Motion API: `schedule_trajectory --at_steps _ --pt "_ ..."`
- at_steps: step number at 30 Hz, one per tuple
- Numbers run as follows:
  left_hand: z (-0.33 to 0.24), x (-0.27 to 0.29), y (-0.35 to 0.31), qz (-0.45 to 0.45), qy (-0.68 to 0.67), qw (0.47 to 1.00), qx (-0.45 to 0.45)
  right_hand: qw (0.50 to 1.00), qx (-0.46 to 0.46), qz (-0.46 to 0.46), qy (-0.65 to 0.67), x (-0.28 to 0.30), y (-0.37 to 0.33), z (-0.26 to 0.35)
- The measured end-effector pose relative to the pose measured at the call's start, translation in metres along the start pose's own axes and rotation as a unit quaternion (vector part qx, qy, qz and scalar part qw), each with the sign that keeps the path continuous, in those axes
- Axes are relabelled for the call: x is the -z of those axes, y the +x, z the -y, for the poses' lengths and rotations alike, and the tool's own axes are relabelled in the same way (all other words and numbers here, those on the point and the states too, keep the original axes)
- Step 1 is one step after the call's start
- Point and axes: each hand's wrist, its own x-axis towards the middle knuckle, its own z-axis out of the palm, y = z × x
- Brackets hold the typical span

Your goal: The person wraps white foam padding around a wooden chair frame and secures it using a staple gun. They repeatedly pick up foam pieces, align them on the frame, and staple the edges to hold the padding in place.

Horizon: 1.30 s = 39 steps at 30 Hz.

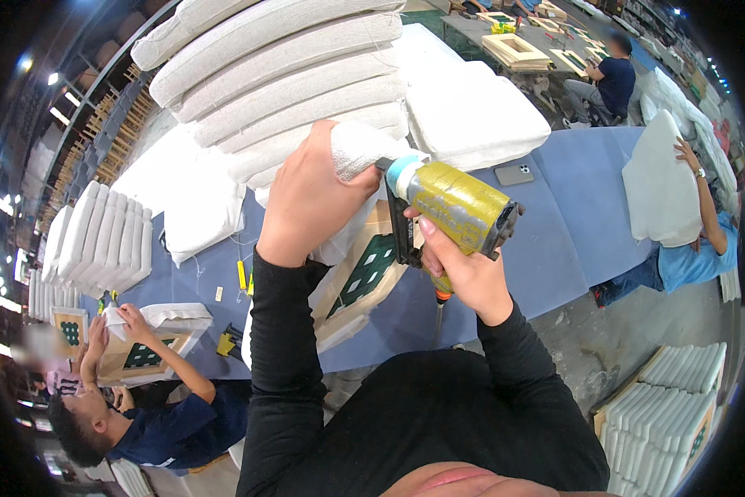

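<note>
My right hand (474,277) is closed round the handle of a yellow-green pneumatic staple gun (459,203) with a light blue band near its nose. An air hose runs down from its grip. My left hand (299,199) pinches a gathered bunch of white fabric (357,149), its fingers wrapped over the cloth. The gun's nose is right beside that fabric; whether they touch I cannot tell. Below my hands a seat cushion lies tilted, underside showing: a wooden frame (339,315) with green webbing (371,277) across its opening. My left hand and sleeve partly cover it.
Tall stacked white cushions (281,74) stand ahead on the blue table (546,240), with more at the left (103,240). A phone (515,174) lies right of centre. A co-worker (173,422) handles another cushion at left; another person (691,257) holds one at right.
</note>
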Motion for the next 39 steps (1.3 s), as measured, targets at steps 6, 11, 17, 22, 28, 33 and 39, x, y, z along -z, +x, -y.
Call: schedule_trajectory --at_steps 6,11,17,22,28,33,39 --pt "0.006 -0.001 -0.003 -0.013 0.010 1.000 -0.010 1.000 0.015 0.010 -0.016 -0.001 0.000 -0.003" --pt "0.006 0.000 -0.005 -0.027 0.007 0.999 -0.022 0.999 0.022 0.001 -0.041 -0.007 0.004 0.003" --pt "0.023 0.008 -0.017 -0.027 -0.013 0.999 -0.028 0.990 -0.122 0.057 0.042 0.001 0.010 0.002" --pt "0.040 0.045 -0.054 -0.028 -0.048 0.998 0.036 0.966 -0.175 0.123 -0.146 0.087 0.008 -0.019" --pt "0.090 0.068 -0.140 -0.160 -0.007 0.986 0.037 0.838 -0.153 0.164 -0.498 0.251 -0.036 -0.223" --pt "0.087 0.076 -0.177 -0.221 -0.066 0.971 0.057 0.848 -0.132 -0.042 -0.512 0.350 -0.084 -0.371" --pt "0.071 0.055 -0.172 -0.313 -0.200 0.927 -0.048 0.872 -0.323 0.238 -0.280 0.214 0.061 -0.282"
